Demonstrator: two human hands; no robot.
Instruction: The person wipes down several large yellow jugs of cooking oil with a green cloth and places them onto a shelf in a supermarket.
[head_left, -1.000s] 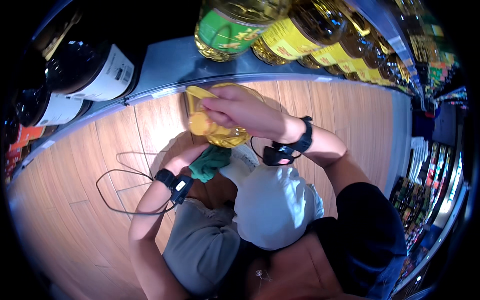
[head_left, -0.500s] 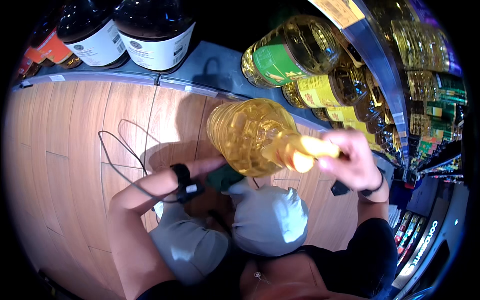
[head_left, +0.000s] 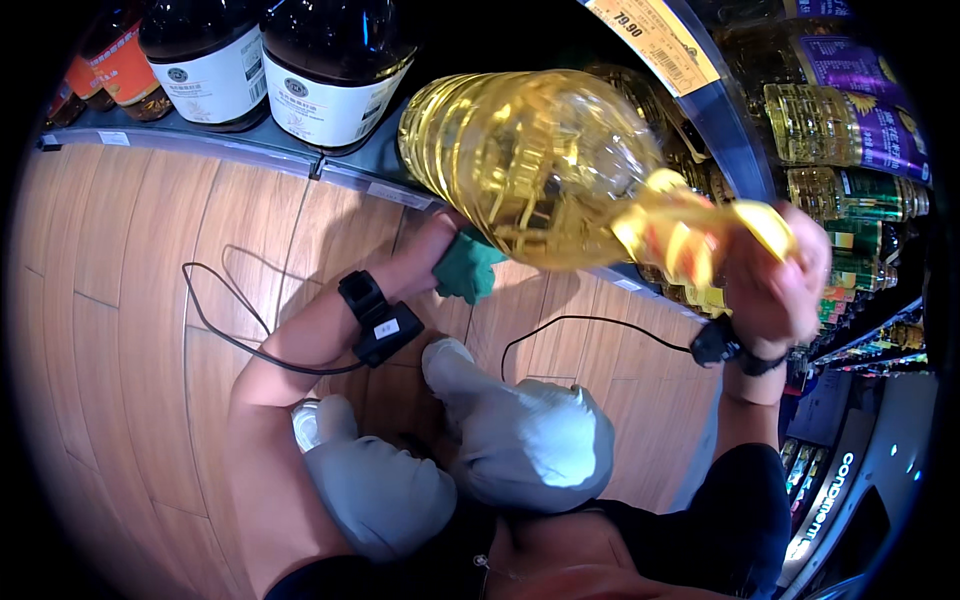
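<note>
A large clear bottle of yellow oil (head_left: 530,160) is tilted across the front edge of the lower shelf, its base toward the shelf and its neck toward my right. Around the yellow handle by its cap, my right hand (head_left: 785,285) is closed, slightly blurred by motion. My left hand (head_left: 437,243) is under the lower side of the bottle with a green cloth (head_left: 468,268) bunched in it. The bottle hides most of the left fingers. On the lower shelf, dark bottles with white labels (head_left: 335,100) stand left of the oil bottle.
More oil bottles (head_left: 845,125) line the shelves at right, behind a shelf rail with an orange price tag (head_left: 660,40). Bottles with orange labels (head_left: 125,70) stand at far left. Black cables (head_left: 190,290) run from both wrists. My knees (head_left: 535,445) are bent above the wooden floor (head_left: 130,380).
The oil bottle has risen and moved forward from above the floor to the shelf edge, covering the green-labelled bottle there. Both hands went with it, the right one also farther right.
</note>
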